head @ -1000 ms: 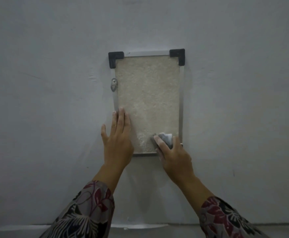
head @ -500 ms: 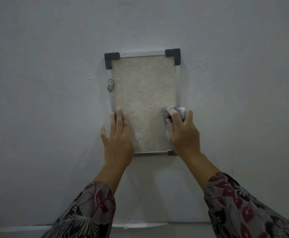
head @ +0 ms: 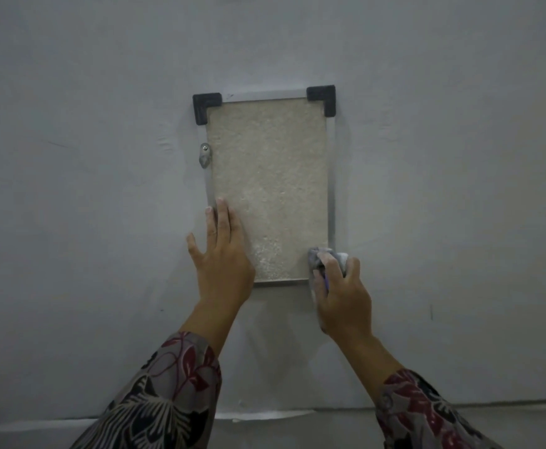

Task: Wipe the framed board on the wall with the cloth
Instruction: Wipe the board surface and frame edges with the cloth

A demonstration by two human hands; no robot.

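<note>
A tall beige framed board [head: 270,176] with a thin metal frame and black plastic top corners hangs on the grey wall. My left hand [head: 221,260] lies flat with fingers apart over the board's lower left edge, covering that corner. My right hand [head: 342,294] presses a bunched grey cloth [head: 321,256] against the board's lower right corner, which it hides. Only the top of the cloth shows above my fingers.
A small metal bracket [head: 204,155] with a screw sits on the frame's left side. The plain grey wall [head: 443,189] surrounds the board. A pale ledge or skirting [head: 265,414] runs along the bottom. Patterned sleeves cover both forearms.
My right hand with the cloth went up the board's right edge, then came back down to the lower right corner. My left hand stayed pressed on the lower left.
</note>
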